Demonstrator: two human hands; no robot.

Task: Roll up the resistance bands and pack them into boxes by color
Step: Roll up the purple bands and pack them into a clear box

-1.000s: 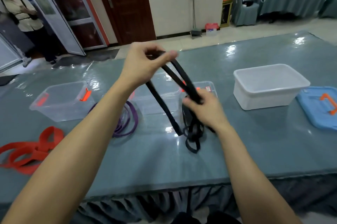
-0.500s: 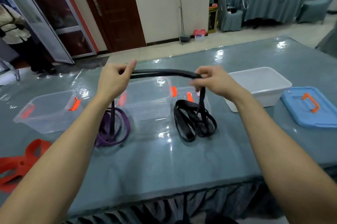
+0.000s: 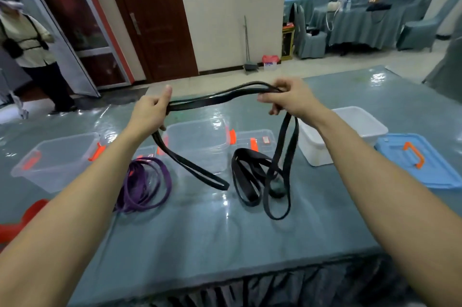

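Note:
A thin black resistance band (image 3: 220, 99) stretches in the air between my hands, above the table. My left hand (image 3: 150, 113) grips one part of it, and a loop hangs from there down to the tabletop. My right hand (image 3: 287, 99) pinches the other part, with a long loop dangling below it. A wider black band (image 3: 246, 176) lies in a loose heap under my right hand. Purple bands (image 3: 147, 184) lie coiled at the left, and a red band (image 3: 22, 219) shows at the left edge. Clear boxes (image 3: 55, 156) (image 3: 200, 141) stand behind them.
A small clear box (image 3: 260, 138) and a white tub (image 3: 360, 126) stand at the right, beside a blue lid (image 3: 415, 159) with an orange handle. The table (image 3: 225, 244) has a glossy grey-green cover. A person (image 3: 27, 44) stands by the door at far left.
My hands have moved apart and upward, pulling the thin black band out longer between them. Its hanging loops have lifted off the black heap on the table.

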